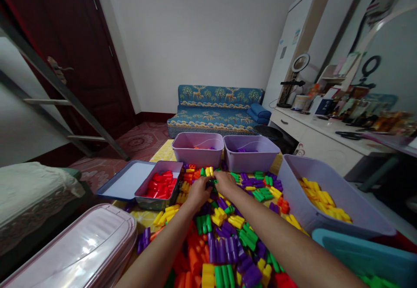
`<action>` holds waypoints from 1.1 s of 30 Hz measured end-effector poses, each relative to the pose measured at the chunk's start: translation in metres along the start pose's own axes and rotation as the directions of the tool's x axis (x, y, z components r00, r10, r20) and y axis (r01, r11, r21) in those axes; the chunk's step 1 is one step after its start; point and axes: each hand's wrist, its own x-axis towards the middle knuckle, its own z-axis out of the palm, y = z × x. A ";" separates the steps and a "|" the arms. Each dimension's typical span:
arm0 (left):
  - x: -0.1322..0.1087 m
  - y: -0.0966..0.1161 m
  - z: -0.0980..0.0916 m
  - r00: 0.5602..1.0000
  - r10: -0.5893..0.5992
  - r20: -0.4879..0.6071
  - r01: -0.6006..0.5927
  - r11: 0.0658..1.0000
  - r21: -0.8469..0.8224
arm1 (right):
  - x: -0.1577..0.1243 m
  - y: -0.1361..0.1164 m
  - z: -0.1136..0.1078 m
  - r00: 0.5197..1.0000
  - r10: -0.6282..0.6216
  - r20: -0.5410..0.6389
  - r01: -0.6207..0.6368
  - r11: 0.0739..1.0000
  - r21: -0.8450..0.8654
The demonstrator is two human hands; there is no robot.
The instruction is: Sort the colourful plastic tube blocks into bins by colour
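My two hands meet over the far part of a heap of tube-shaped plastic building blocks. My left hand [199,191] has its fingers curled, with thumb and forefinger close together around something dark that I cannot make out. Right beside it, my right hand [224,183] bends its fingers down into the same spot, and its fingertips are hidden. Just beyond the fingers lie yellow blocks [209,171] next to green ones. Purple blocks [223,249], green blocks [248,236] and orange blocks [194,255] spread beneath my forearms.
Two lilac bins [198,155] [250,161] stand at the back. At left, a smaller bin [176,170] holds red blocks, beside a pale lid [128,181]. A bin with yellow blocks [321,199] and a teal bin [361,251] stand right. Pink lids [84,240] lie front left.
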 end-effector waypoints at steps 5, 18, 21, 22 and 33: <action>0.005 -0.001 -0.002 0.993 -0.028 -0.116 0.021 0.998 -0.055 | -0.003 -0.004 -0.006 0.999 -0.015 0.048 0.017 0.999 -0.039; 0.002 0.008 -0.007 0.992 -0.124 0.018 0.122 0.990 0.074 | -0.014 0.007 -0.014 0.985 -0.075 0.154 0.084 0.995 -0.056; 0.003 0.014 -0.008 0.976 -0.216 0.014 0.213 0.970 0.117 | -0.016 0.004 -0.014 0.988 -0.050 0.146 0.060 0.996 -0.067; 0.003 0.015 -0.008 0.976 -0.219 0.012 0.216 0.969 0.119 | -0.016 0.003 -0.014 0.989 -0.044 0.144 0.055 0.996 -0.068; -0.004 0.018 -0.002 0.995 -0.027 0.092 0.017 0.994 0.108 | -0.029 0.039 -0.053 0.993 -0.116 0.013 0.115 0.993 0.021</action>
